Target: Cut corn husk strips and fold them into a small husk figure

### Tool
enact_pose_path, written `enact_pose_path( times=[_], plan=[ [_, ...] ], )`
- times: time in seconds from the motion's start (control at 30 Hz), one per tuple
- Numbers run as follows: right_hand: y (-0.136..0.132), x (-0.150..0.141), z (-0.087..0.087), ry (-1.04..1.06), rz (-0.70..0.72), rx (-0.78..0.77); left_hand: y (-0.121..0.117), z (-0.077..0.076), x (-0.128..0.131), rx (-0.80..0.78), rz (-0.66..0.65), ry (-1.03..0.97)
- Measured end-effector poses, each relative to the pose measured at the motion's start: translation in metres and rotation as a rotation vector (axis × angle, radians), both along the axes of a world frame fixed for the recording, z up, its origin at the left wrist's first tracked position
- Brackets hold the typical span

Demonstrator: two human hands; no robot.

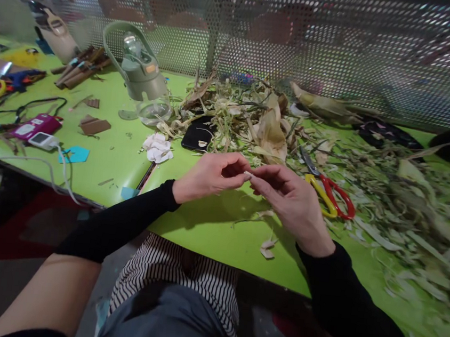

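Over the green tabletop [202, 230], my left hand [212, 175] and my right hand [286, 196] meet fingertip to fingertip. Between them is a small pale piece [248, 174], pinched by both; too little of it shows to tell what it is. Scissors [329, 193] with one yellow and one red handle lie just right of my right hand, blades parted slightly. Dry corn husks [271, 133] and shredded strips are heaped behind my hands. A few pale scraps [268, 248] lie in front of my right hand.
A crumpled white tissue [157, 148], a black phone [197, 132] and a clear bottle with a green lid [142, 74] stand or lie at centre left. Farther left is a purple box [38, 126] with a white cable. A perforated metal screen [255, 32] closes the back.
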State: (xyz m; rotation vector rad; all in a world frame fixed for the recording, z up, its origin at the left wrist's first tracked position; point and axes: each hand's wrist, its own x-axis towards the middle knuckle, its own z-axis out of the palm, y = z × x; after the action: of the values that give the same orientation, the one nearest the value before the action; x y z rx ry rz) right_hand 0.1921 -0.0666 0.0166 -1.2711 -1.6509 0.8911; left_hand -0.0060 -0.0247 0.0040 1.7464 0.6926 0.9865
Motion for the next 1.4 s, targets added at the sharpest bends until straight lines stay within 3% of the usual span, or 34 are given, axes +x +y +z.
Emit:
enact_pose_path(
  times=[0.13,0.27,0.4,0.5,0.6,0.7,0.8,0.93,1.13,1.2,1.3,1.4],
  plan=[
    [-0.004,-0.004,-0.002,-0.205,-0.050,0.249,0.002,-0.006,0.004,-0.075,-0.009,-0.027],
    [-0.001,-0.002,-0.004,-0.245,-0.068,0.298,0.005,-0.002,-0.002,-0.027,-0.003,-0.033],
    [0.010,0.005,-0.009,-0.125,-0.106,0.242,0.010,0.012,-0.035,0.078,0.280,0.055],
    [0.017,0.007,-0.011,-0.107,-0.133,0.239,0.010,0.012,-0.057,0.049,0.418,0.371],
    [0.018,0.005,-0.013,-0.135,-0.085,0.258,0.010,0.000,-0.058,-0.012,0.331,0.629],
    [0.018,0.003,-0.016,-0.164,-0.036,0.290,0.013,-0.013,-0.045,0.002,0.232,0.732],
    [0.021,0.003,-0.019,-0.176,-0.027,0.306,0.018,-0.022,-0.032,0.110,0.191,0.780],
    [0.028,0.005,-0.023,-0.178,-0.034,0.326,0.016,-0.033,-0.024,0.352,0.279,0.758],
    [0.031,0.006,-0.026,-0.154,-0.037,0.348,0.008,-0.042,-0.013,0.539,0.171,0.837],
    [0.030,0.006,-0.026,-0.120,-0.083,0.380,0.011,-0.037,-0.009,0.435,0.136,0.728],
    [0.026,0.007,-0.023,-0.064,-0.241,0.517,0.018,-0.025,-0.004,0.004,0.060,0.332],
    [0.020,0.008,-0.019,-0.139,-0.333,0.694,0.019,-0.013,0.002,-0.370,-0.049,-0.056]
  ],
)
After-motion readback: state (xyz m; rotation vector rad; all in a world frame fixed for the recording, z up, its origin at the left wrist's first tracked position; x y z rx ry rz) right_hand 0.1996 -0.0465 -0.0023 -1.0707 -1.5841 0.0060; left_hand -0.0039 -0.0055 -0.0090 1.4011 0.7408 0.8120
